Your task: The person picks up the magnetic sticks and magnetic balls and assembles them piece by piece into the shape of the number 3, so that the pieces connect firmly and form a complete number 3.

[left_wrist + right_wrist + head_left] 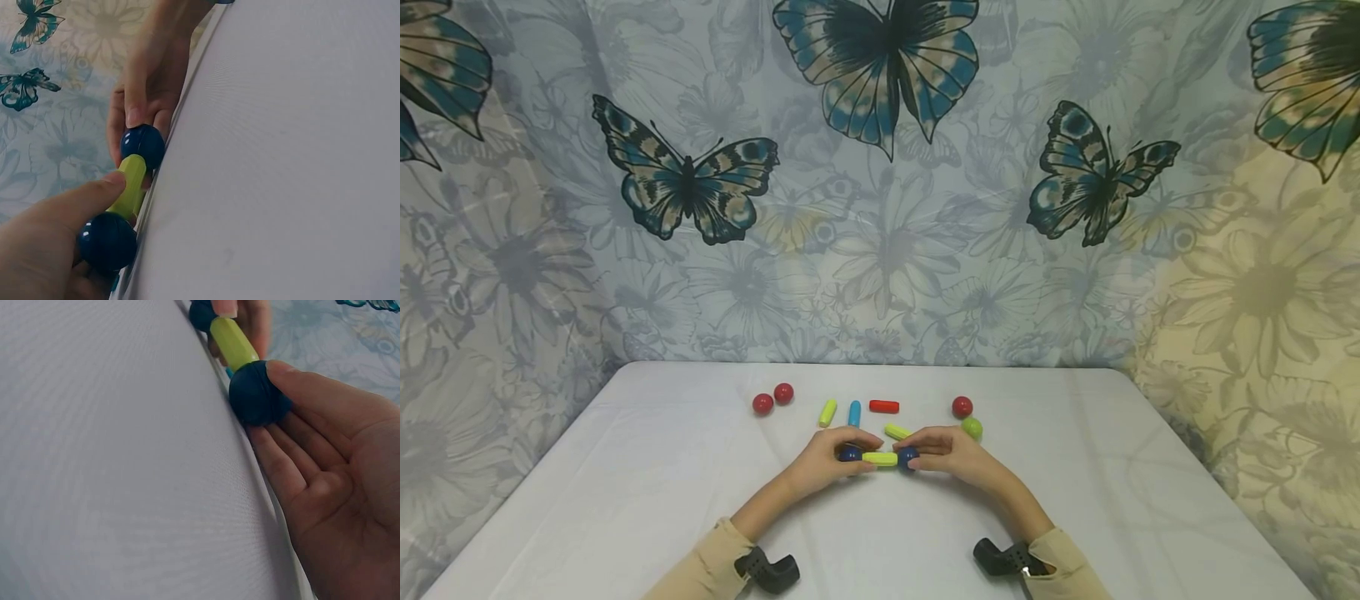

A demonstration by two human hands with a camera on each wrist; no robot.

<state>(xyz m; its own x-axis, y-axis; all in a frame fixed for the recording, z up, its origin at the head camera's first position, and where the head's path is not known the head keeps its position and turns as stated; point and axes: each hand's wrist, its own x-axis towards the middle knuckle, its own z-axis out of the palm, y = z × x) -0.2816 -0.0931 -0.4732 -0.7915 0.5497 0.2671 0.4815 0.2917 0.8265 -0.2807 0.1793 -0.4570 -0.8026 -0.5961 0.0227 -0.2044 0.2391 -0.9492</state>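
Two dark blue balls, a left ball [850, 452] and a right ball [142, 145], are joined end to end by a yellow-green rod [880, 459]. My left hand [822, 457] grips the rod near its left end, the thumb lying along it and the left ball tucked between thumb and fingers. The right ball is pinched by my right hand [958, 452], thumb on one side and fingertips on the other. In the right wrist view, the rod [234, 344] meets this ball [257, 394] directly. Both hands are close over the white table.
Behind the hands on the white table [625, 492] lie two red balls [763, 404] at left, a yellow-green rod [827, 413], a blue rod [854, 412], a red rod [883, 407] and another yellow-green rod [897, 432]. A red ball [962, 407] and green ball [972, 428] sit at right.
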